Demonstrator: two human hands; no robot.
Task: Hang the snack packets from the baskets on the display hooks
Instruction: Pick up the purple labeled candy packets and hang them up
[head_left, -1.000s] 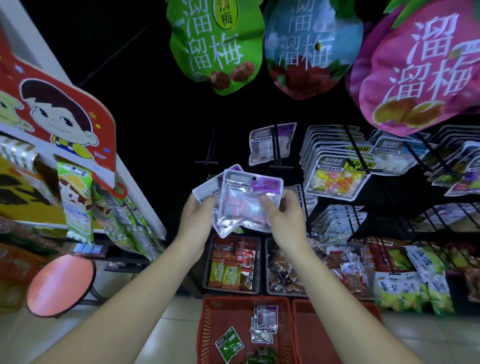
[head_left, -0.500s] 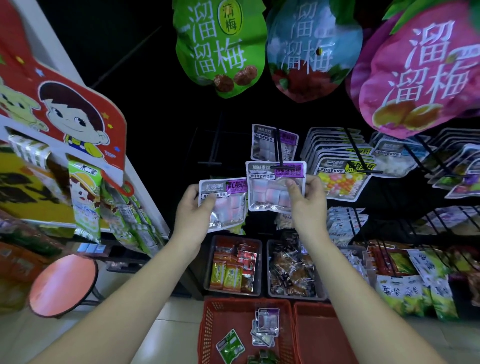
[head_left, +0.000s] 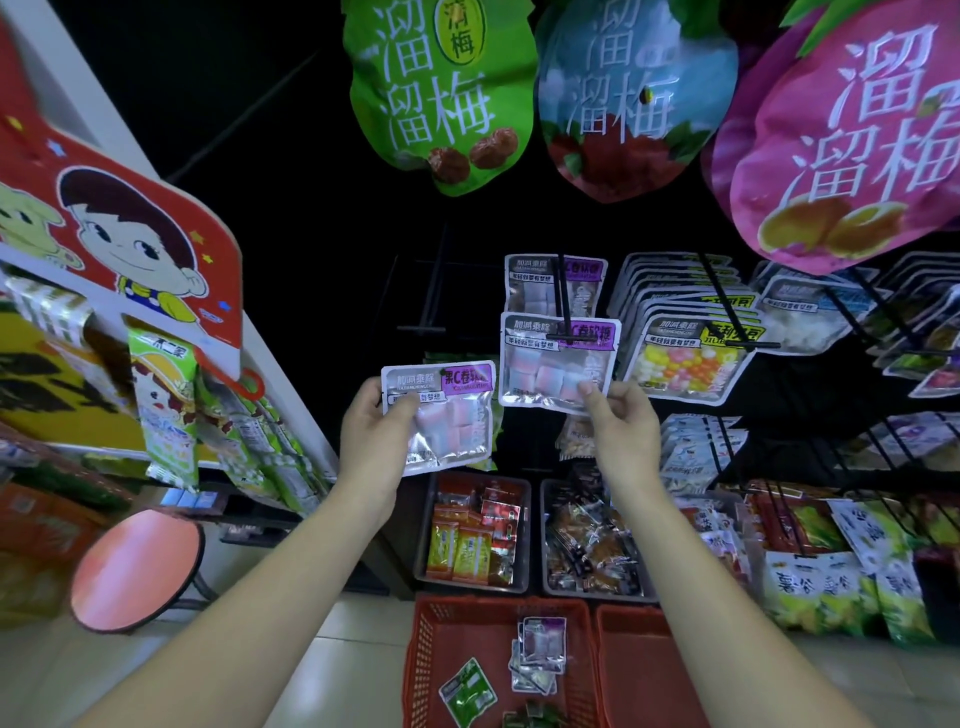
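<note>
My right hand (head_left: 621, 431) pinches one purple-label packet (head_left: 558, 364) at the hook (head_left: 569, 312); left hand (head_left: 376, 436) grips another (head_left: 441, 415) — more wait in the red basket (head_left: 431, 654) at six o'clock.

Your hands: two, left hand (head_left: 375, 435) and right hand (head_left: 622, 429).
Purple-labelled packets in your hands: two, one each.
Red baskets (head_left: 422, 654) below you: two.
Big hanging bags (head_left: 441, 93) overhead: three.
Grey trays (head_left: 523, 538): two.
Round stool (head_left: 136, 569): one.

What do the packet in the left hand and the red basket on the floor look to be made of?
Packet: glossy plastic film, probably foil-backed, judging by silvery crinkled glare and a clear window showing pink cubes. Red basket: seemingly rigid moulded plastic, with a matte lattice wall.
</note>
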